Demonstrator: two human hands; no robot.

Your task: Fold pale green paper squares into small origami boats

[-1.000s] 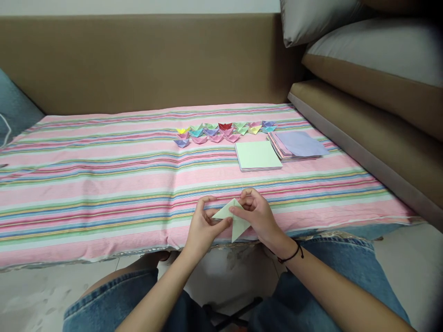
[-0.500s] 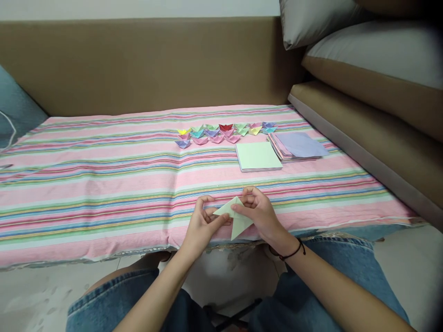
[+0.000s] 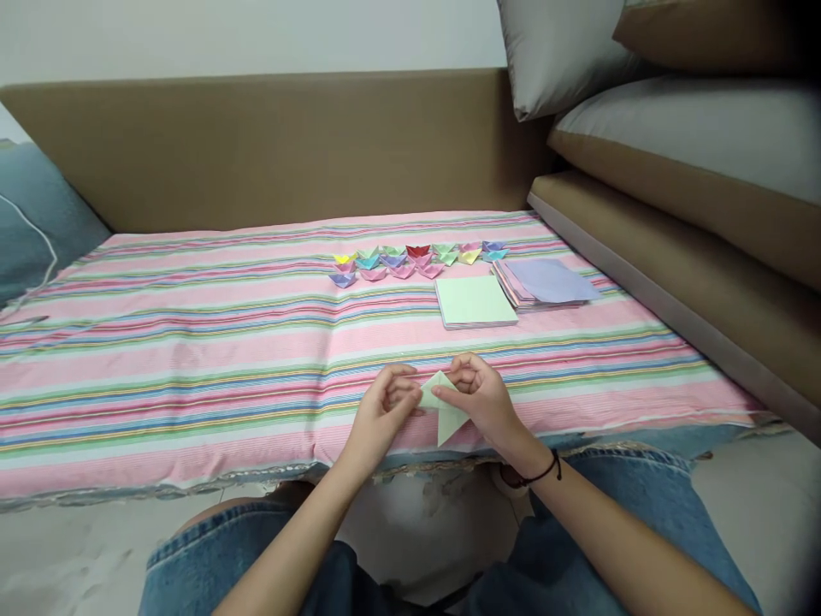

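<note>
Between my hands, over the near edge of the striped cloth (image 3: 244,402), is a partly folded sheet of pale green origami paper (image 3: 449,423). One corner points up and another hangs down. My right hand (image 3: 491,400) pinches its right side, thumb lying across the front. At the left side, my left hand (image 3: 383,415) has its thumb and fingers closed on the paper's left corner, which they cover. Behind the fingers, part of the paper is hidden.
Several small folded paper boats (image 3: 401,267) stand in rows farther back. In front of them lie a stack of pale green square sheets (image 3: 475,301) and a looser stack topped with purple (image 3: 555,281). Cushions (image 3: 686,137) are piled on the right; a brown backboard (image 3: 288,154) closes the far side.
My left hand has moved its grip to the paper's left corner, now covering the tip that stuck out. The right hand keeps its pinch. The view has tilted up slightly.
</note>
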